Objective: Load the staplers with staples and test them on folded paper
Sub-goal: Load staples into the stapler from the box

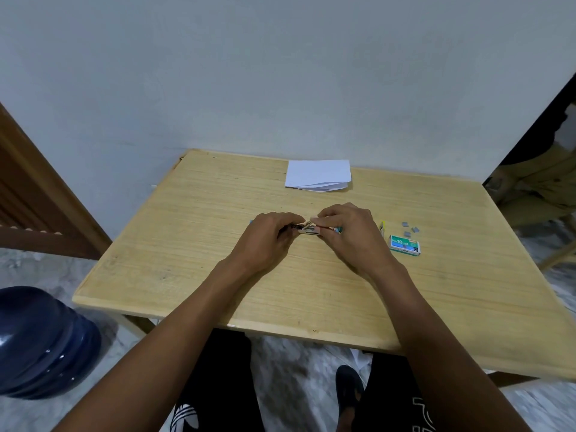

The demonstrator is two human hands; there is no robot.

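Left hand (268, 233), right hand (347, 227): fingers clamped on small silver metal stapler (307, 229), bracing it, apparently open, for loading; green staple box (404, 244) 3 o'clock, folded white paper (318, 175) 12 o'clock.

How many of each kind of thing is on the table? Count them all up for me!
Stapler: 1, held by the left hand and right hand
Folded paper stack: 1
Staple box: 1
Loose staple strips: about 4, tiny and hard to count
Yellow thing: 1, too small to identify
Total: about 8
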